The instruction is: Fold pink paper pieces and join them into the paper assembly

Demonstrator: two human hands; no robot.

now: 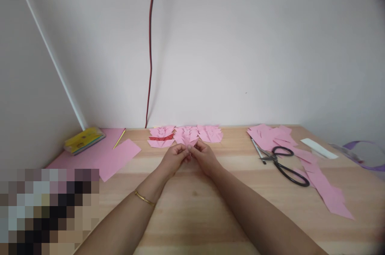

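Observation:
In the head view my left hand [175, 158] and my right hand [205, 156] meet over the middle of the wooden table. Between their fingertips they pinch a small folded piece of pink paper [189, 141], its upper part spreading above the thumbs. My fingers cover its lower end. Just behind it lie several pleated pink paper pieces [210, 133] in a row near the wall. A red strip [161, 137] shows among the pieces on the left.
Black-handled scissors [275, 159], a pen [258, 149], pink paper scraps [326, 193] and a white strip [319, 148] lie right. Left are pink sheets [120, 158], a yellow pencil [119, 139] and a yellow packet [84, 140]. A red cord [150, 46] hangs down the wall.

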